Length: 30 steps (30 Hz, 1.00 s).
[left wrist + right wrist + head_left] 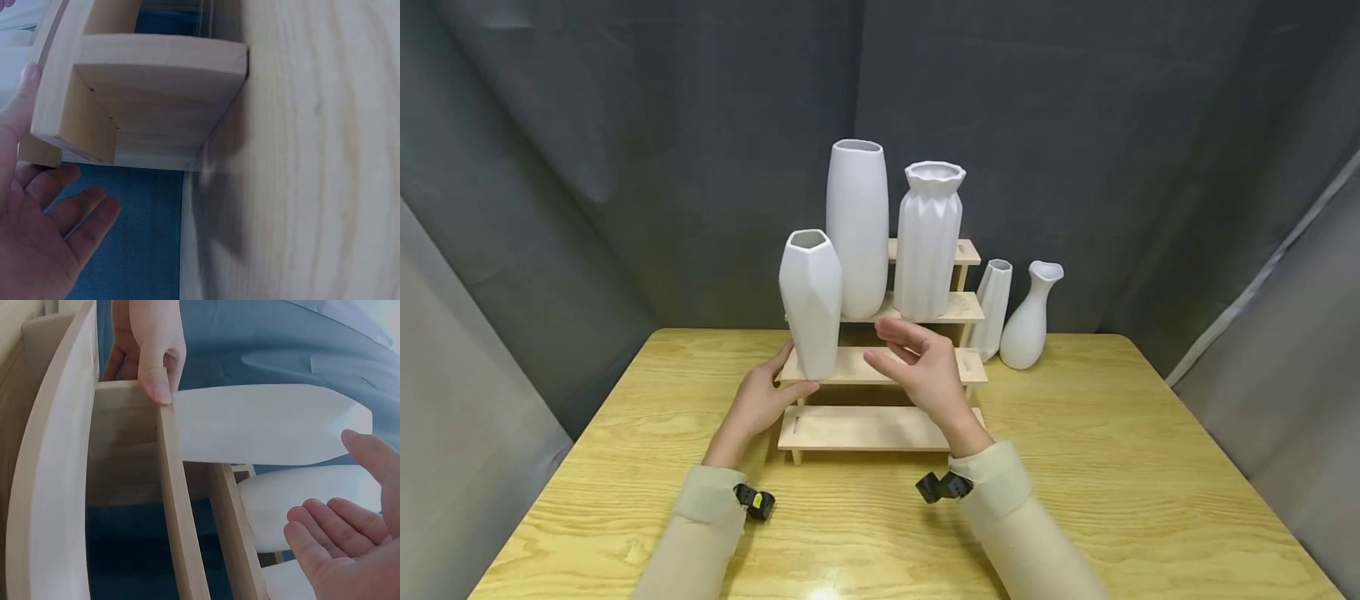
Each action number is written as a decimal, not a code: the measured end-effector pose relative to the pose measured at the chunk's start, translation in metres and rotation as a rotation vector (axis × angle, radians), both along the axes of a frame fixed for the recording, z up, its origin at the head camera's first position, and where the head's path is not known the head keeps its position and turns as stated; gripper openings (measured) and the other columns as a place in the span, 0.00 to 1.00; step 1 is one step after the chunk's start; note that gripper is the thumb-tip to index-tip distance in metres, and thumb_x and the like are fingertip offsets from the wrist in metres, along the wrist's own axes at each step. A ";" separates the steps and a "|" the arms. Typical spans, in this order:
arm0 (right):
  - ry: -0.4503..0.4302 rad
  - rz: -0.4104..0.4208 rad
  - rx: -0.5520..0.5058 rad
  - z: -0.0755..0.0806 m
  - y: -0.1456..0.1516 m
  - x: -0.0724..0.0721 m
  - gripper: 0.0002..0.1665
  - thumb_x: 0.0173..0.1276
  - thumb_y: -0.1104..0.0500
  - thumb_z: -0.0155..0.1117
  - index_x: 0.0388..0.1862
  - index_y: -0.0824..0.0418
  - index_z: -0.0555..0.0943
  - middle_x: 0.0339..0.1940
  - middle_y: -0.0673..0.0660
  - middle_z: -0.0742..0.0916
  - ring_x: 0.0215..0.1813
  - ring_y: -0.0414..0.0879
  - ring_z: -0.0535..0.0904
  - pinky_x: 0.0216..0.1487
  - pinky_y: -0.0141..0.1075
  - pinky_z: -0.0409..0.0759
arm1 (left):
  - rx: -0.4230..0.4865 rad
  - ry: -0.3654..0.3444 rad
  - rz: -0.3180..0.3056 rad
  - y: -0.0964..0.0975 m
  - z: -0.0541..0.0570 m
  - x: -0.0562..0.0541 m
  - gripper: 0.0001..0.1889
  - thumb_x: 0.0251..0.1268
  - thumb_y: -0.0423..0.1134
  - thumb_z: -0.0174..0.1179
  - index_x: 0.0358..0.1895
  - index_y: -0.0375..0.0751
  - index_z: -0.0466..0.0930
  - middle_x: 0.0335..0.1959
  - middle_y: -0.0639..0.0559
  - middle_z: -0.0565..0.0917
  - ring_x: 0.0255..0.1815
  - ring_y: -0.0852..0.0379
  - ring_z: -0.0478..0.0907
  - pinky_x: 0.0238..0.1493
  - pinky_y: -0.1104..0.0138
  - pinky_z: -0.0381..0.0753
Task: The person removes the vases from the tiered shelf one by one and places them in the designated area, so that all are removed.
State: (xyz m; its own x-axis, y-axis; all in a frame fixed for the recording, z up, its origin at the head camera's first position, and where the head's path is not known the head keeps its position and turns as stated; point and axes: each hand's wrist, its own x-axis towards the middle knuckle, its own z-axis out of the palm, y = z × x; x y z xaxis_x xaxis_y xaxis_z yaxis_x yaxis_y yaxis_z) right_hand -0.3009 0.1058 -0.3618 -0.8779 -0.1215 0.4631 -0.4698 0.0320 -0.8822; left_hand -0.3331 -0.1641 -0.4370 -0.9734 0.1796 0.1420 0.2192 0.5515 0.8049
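A white faceted vase (810,300) (262,425) stands upright at the left end of the second-lowest step of a tiered wooden display stand (865,429) (162,59). My left hand (756,404) (37,231) grips the left end of that same step. Its thumb lies on the front edge beside the vase's base, and the other fingers reach behind the board's end, loosely bent. To the vase's right, my right hand (928,375) (353,550) hovers above the step with fingers slightly bent and apart, holding nothing.
Behind, a tall smooth white vase (857,229) and a pleated white vase (928,246) stand on a higher step. Right of the stand are a slim ribbed vase (992,308) and a round-bellied vase (1030,321) on the wooden table (1112,467). Dark curtains (1037,100) hang behind.
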 end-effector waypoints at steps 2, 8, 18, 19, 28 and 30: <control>0.004 0.008 -0.002 -0.002 -0.004 -0.001 0.30 0.57 0.63 0.78 0.59 0.70 0.80 0.56 0.61 0.84 0.59 0.56 0.79 0.61 0.42 0.76 | -0.007 0.009 0.004 -0.001 -0.001 0.000 0.53 0.54 0.70 0.64 0.80 0.59 0.48 0.76 0.45 0.60 0.69 0.38 0.65 0.60 0.44 0.73; 0.000 0.029 -0.016 0.013 -0.017 0.013 0.30 0.58 0.69 0.75 0.59 0.75 0.78 0.57 0.67 0.83 0.61 0.62 0.77 0.64 0.50 0.73 | -0.006 0.029 -0.003 -0.002 -0.004 0.000 0.54 0.54 0.70 0.63 0.80 0.56 0.47 0.76 0.45 0.59 0.70 0.38 0.65 0.60 0.43 0.73; 0.002 0.035 0.005 0.028 -0.028 0.018 0.33 0.59 0.70 0.73 0.62 0.79 0.73 0.60 0.74 0.79 0.63 0.64 0.75 0.65 0.50 0.71 | 0.007 0.024 0.000 -0.001 -0.005 -0.001 0.56 0.54 0.71 0.63 0.80 0.53 0.45 0.77 0.46 0.57 0.70 0.37 0.64 0.62 0.44 0.72; 0.003 0.035 0.007 0.028 -0.029 0.018 0.33 0.59 0.70 0.73 0.63 0.79 0.73 0.60 0.74 0.79 0.63 0.64 0.75 0.65 0.50 0.71 | 0.006 0.023 0.002 0.000 -0.005 -0.001 0.56 0.54 0.71 0.63 0.80 0.53 0.45 0.77 0.46 0.56 0.70 0.37 0.65 0.62 0.45 0.72; 0.001 0.022 -0.038 0.006 -0.037 -0.006 0.38 0.57 0.64 0.78 0.64 0.73 0.74 0.62 0.68 0.79 0.63 0.56 0.77 0.64 0.40 0.73 | 0.000 0.029 0.007 0.000 -0.007 -0.002 0.55 0.55 0.70 0.63 0.81 0.55 0.44 0.77 0.46 0.56 0.70 0.37 0.65 0.62 0.45 0.72; 0.006 0.017 -0.042 0.003 -0.040 -0.008 0.38 0.56 0.63 0.79 0.64 0.71 0.75 0.61 0.66 0.80 0.62 0.55 0.77 0.64 0.40 0.74 | 0.008 0.025 0.010 0.000 -0.007 -0.001 0.54 0.55 0.70 0.64 0.80 0.56 0.46 0.77 0.47 0.57 0.70 0.38 0.64 0.62 0.45 0.72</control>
State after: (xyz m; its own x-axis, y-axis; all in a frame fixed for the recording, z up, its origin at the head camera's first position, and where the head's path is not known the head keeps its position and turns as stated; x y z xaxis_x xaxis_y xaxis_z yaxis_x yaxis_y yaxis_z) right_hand -0.3085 0.0662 -0.3590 -0.8731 -0.1167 0.4734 -0.4753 -0.0126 -0.8797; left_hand -0.3343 -0.1640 -0.4439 -0.9713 0.1684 0.1678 0.2337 0.5475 0.8035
